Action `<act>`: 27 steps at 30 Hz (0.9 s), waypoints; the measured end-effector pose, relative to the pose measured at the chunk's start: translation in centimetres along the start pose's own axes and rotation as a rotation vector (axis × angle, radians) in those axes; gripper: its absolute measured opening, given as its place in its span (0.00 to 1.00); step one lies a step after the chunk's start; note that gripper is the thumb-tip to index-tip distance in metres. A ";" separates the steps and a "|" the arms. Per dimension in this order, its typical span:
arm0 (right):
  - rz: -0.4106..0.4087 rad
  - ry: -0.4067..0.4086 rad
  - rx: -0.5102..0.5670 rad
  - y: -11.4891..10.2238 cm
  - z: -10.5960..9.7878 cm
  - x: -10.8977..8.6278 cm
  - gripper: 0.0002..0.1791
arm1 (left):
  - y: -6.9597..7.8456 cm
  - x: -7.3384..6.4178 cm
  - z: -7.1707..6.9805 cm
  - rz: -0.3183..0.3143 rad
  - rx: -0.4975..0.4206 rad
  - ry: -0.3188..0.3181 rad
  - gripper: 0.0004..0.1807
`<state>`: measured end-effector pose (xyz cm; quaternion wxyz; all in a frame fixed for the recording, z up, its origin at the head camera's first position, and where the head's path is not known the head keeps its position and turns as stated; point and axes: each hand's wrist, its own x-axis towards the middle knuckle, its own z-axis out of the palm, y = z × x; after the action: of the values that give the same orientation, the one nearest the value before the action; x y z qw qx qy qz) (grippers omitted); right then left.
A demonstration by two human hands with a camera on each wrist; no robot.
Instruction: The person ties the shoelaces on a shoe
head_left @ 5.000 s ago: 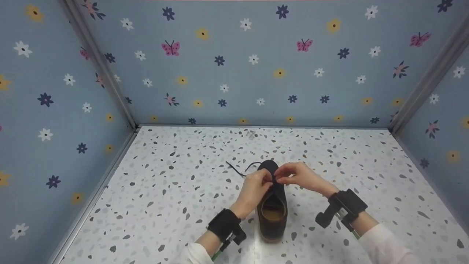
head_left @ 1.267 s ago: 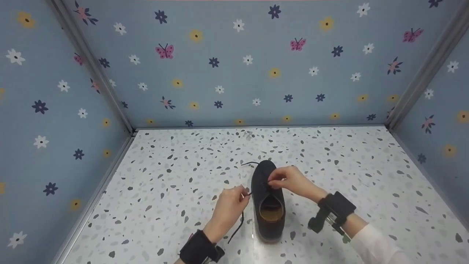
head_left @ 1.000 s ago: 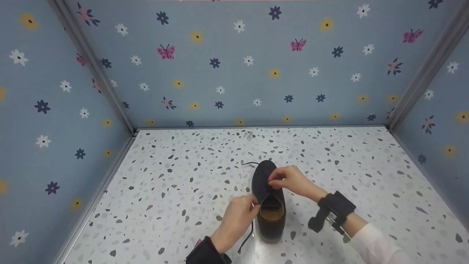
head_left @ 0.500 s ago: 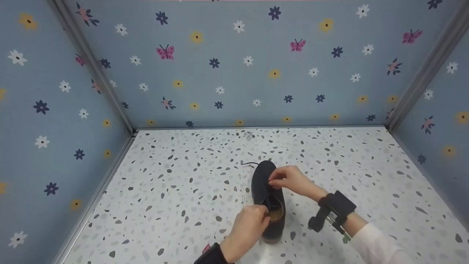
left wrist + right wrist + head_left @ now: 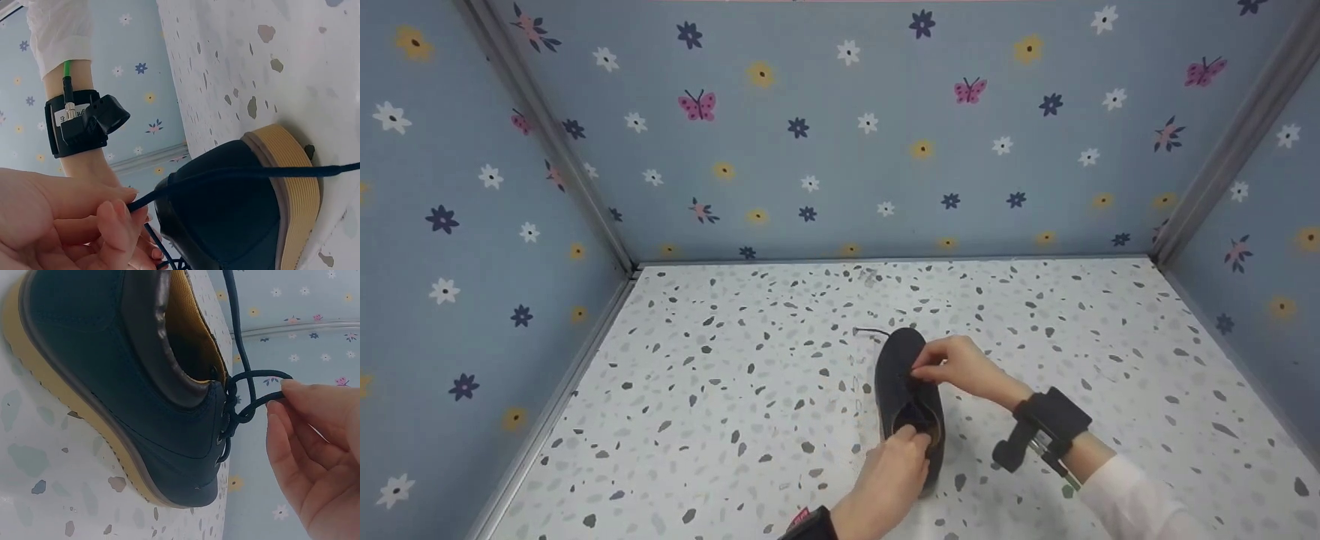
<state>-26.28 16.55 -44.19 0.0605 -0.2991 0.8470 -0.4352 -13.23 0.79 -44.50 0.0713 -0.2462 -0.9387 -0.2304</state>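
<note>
A dark blue lace-up shoe (image 5: 891,375) with a tan sole stands on the speckled surface, toe pointing away from me. My left hand (image 5: 889,476) is over its heel end and hides part of the opening. In the left wrist view, thumb and fingers pinch a dark shoelace (image 5: 225,175), whose free length trails past the heel. My right hand (image 5: 960,367) is at the lacing near the front. Seen from the right wrist, thumb and finger pinch a loop of lace (image 5: 270,373), and another strand rises across that loop. The lace's knot or crossing sits against the eyelets.
A short lace end (image 5: 870,331) lies on the white speckled surface (image 5: 720,390) left of the toe. Blue flower-patterned panels (image 5: 840,165) enclose the back and sides. A small red label (image 5: 800,517) shows beside the left wristband.
My left hand has carried its lace strand from the shoe's left side across to above the opening and heel. Earlier both hands were together at the lacing. The right hand has lately stayed put.
</note>
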 end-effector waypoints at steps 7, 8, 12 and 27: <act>0.001 -0.020 -0.036 -0.1 -0.3 0.1 0.03 | 0.8 0.4 0.6 0.052 -0.085 0.040 0.10; 0.002 -0.021 -0.040 -0.1 -0.3 0.1 0.03 | 0.9 0.4 0.7 0.054 -0.087 0.043 0.10; -0.002 -0.023 -0.037 0.0 -0.4 0.1 0.02 | 1.2 0.6 1.1 0.048 -0.082 0.044 0.10; -0.042 -0.048 -0.064 -0.3 -1.0 -0.1 0.02 | 2.2 2.1 4.5 -0.017 -0.168 0.015 0.09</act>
<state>-26.40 17.23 -43.37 0.0620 -0.3292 0.8523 -0.4018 -14.04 5.44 -47.10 0.0554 -0.2415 -0.9177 -0.3105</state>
